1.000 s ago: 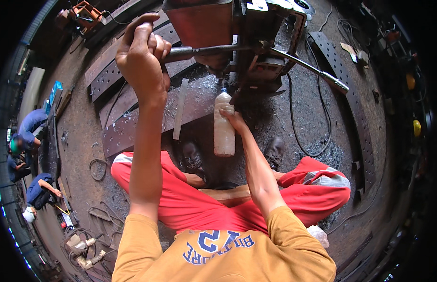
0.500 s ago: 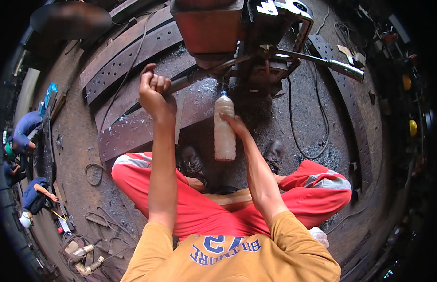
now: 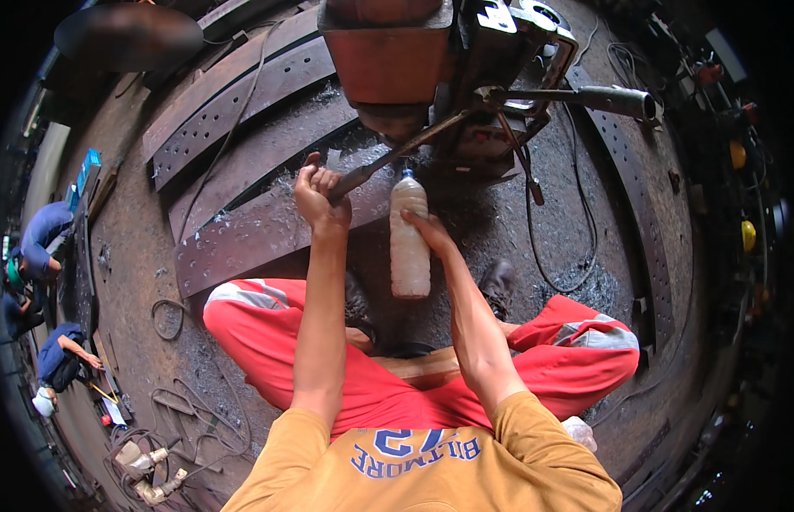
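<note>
My left hand [image 3: 323, 198] is closed round the grip end of a metal feed lever [image 3: 407, 147], one of several spokes on the hub of a drilling machine [image 3: 388, 60]. My right hand [image 3: 428, 229] grips a cloudy, whitish plastic bottle [image 3: 409, 256] with a blue cap, holding it upright with the cap toward the machine. The cap sits just below the machine's dark lower body; the drill tip is hard to make out. Under the machine lies a brown steel plate [image 3: 243, 247] with metal chips on it.
Perforated steel beams lie at left [image 3: 209, 136] and right [image 3: 627, 188]. A black cable [image 3: 534, 256] loops at right of the machine. Metal shavings [image 3: 585, 282] litter the floor. Two people [image 3: 60, 354] in blue work at far left, near cables and metal fittings [image 3: 145, 465].
My left hand has moved right and toward me with the lever, turning the spokes. Another spoke has swung down at right of the hub. The bottle has stayed nearly in place.
</note>
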`<state>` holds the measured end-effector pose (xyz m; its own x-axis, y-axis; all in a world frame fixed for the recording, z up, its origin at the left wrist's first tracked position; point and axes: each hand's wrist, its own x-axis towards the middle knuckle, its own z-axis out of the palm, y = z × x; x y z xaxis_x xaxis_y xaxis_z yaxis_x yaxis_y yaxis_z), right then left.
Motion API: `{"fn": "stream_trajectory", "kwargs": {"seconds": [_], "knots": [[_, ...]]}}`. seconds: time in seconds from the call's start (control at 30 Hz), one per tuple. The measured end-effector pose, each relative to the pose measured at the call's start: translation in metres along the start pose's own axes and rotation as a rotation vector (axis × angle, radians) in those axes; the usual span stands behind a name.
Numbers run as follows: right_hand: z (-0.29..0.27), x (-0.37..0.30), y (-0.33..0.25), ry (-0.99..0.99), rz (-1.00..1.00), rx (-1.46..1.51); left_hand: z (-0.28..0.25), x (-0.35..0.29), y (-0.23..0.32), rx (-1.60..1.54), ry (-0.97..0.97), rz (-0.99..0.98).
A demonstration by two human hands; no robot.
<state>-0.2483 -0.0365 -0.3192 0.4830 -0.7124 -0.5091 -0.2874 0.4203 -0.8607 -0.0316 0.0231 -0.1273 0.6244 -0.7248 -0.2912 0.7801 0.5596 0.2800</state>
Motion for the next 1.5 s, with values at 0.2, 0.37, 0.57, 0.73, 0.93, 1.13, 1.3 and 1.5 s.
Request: {"fn": "stream_trajectory", "kwargs": {"seconds": [0.2,0.37,0.57,0.73,0.93,1.13,1.3,1.5], "knots": [[-0.001,-0.001,0.000,-0.011,0.039,0.026,-0.015,0.005,-0.009,-0.060,0.051,-0.048],[-0.002,-0.017,0.028,0.238,-0.302,-0.097,-0.015,0.006,-0.024,0.356,0.023,0.024],[-0.014,-0.094,0.030,0.165,-0.304,-0.164,0.007,-0.013,-0.013,2.221,-0.737,0.345],[-0.005,-0.133,0.009,0.178,-0.183,-0.269,0.017,0.018,-0.023,2.159,-0.651,-0.133],[0.013,-0.141,0.014,0.222,-0.276,-0.206,0.006,0.016,-0.020,1.957,-0.757,-0.007],[0.022,-0.142,0.038,0.189,-0.323,-0.352,0.005,0.020,-0.017,2.017,-0.795,0.003],[0.015,-0.149,0.032,0.127,-0.345,-0.399,0.003,0.019,-0.018,1.966,-0.799,0.010],[0.006,-0.151,0.027,0.091,-0.332,-0.451,0.007,0.015,-0.020,2.023,-0.796,0.059]]}}
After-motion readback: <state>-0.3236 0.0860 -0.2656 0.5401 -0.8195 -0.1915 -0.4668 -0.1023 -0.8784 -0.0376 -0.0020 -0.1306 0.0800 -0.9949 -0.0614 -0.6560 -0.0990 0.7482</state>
